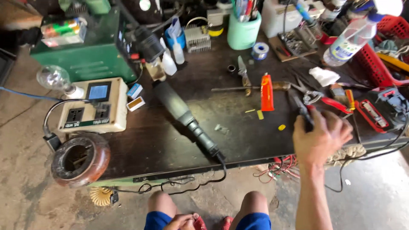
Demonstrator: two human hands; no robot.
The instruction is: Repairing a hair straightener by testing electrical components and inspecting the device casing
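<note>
From the head camera we look down on a dark tabletop [170, 140] crowded with tools. Our right hand [320, 138] reaches over its front right edge, fingers curled around a dark, slim tool [301, 111] with a touch of red at the grip; our fingers cover most of it, so we cannot tell just what kind of tool it is. It lies at the right side of the tabletop, just beside the red-handled pliers [328, 101] and near an orange tube [267, 92] standing upright. Our left hand [182, 221] rests low between our knees, loosely closed and holding nothing we can see; the bottom edge of the view cuts it off.

As for containers, a mint-green cup [243, 30] at the back holds pens and thin tools, their tops cropped by the upper edge. A red plastic basket [379, 64] at the far right holds cloth and odd items that we cannot make out, and a clear plastic bottle [350, 40] leans across it. Small white squeeze bottles [169, 63] stand near a green metal box [91, 53]. A brown hollow ring [81, 159] sits at the left front corner, its inside in shadow. A long grey power tool [185, 117] lies diagonally across the middle, its cord dropping over the edge.
</note>
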